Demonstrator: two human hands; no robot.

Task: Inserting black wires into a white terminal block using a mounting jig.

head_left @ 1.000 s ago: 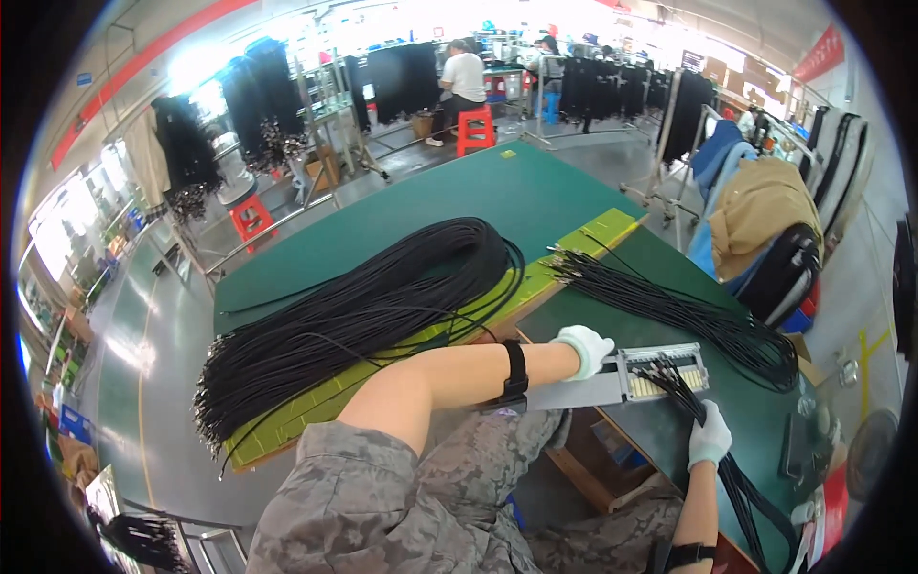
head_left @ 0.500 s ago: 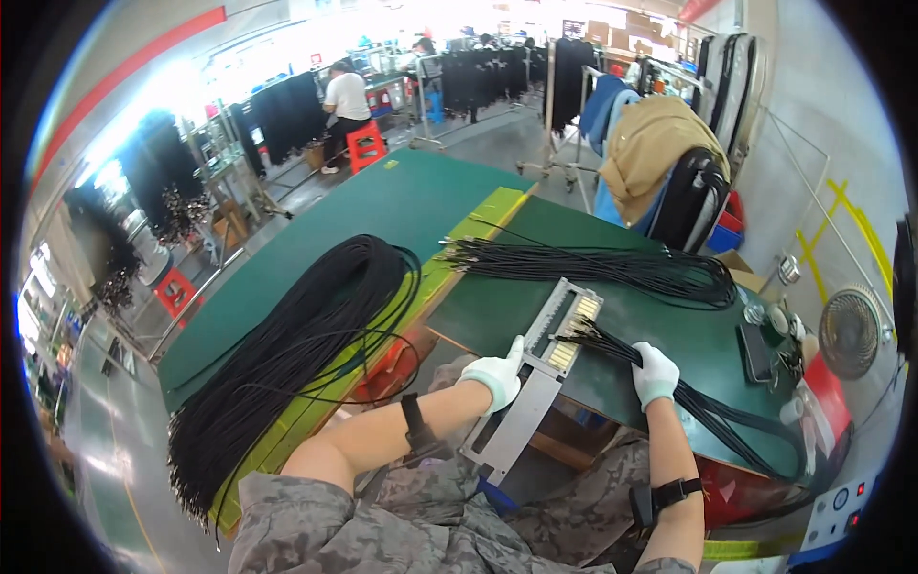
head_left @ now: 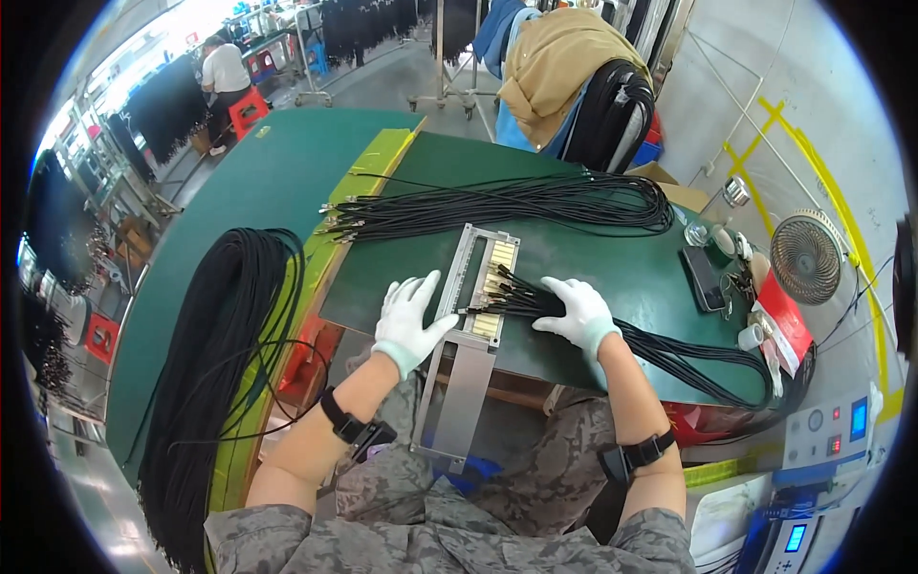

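A bundle of thin black cables point(head_left: 669, 356) crosses the right part of the green table, its connector ends lying across a metal fixture point(head_left: 488, 251) with a row of pale yellow slots. My right hand point(head_left: 579, 314), in a white glove, rests over this bundle just right of the fixture, thumb and fingers apart. On the fixture's left side is my left hand point(head_left: 411, 323), also gloved, its fingers spread and nothing in them. The left thumb points at a cable tip sticking out past the slots; whether they touch I cannot tell.
A second cable bundle point(head_left: 516, 206) lies behind the fixture. A large heap of black cables point(head_left: 215, 335) covers the left side, over a yellow-green strip point(head_left: 378, 158). At right stand a fan point(head_left: 808, 256), a phone point(head_left: 705, 277) and a glass jar point(head_left: 734, 191). A coat-draped chair point(head_left: 564, 72) is behind.
My view has tilted down and turned right. My left hand has gone from a pointing finger on the fixture to spread fingers beside it. My right hand has loosened and come closer to the connector ends.
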